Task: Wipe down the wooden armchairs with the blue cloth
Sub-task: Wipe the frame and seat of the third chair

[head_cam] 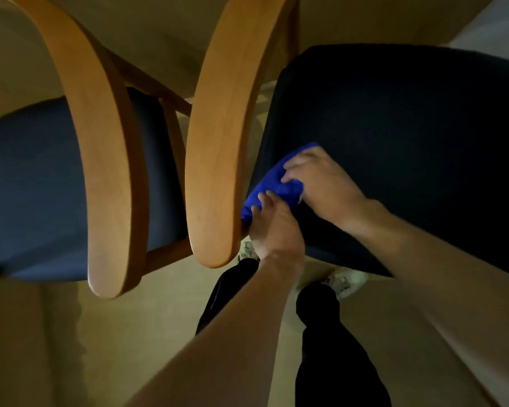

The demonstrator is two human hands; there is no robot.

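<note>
The blue cloth [272, 183] is partly hidden under both hands, its lower end behind the wooden armrest [218, 148].

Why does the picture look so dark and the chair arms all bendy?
Head view: dim yellowish light, so the right seat cushion looks almost black; the wide-angle lens bows both wooden armrests; edges look slightly soft; only the blue cloth stays vivid.

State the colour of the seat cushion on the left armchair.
Muted blue, darker in the dim light, seen in the head view on the seat cushion, beside the wooden armrest.
</note>
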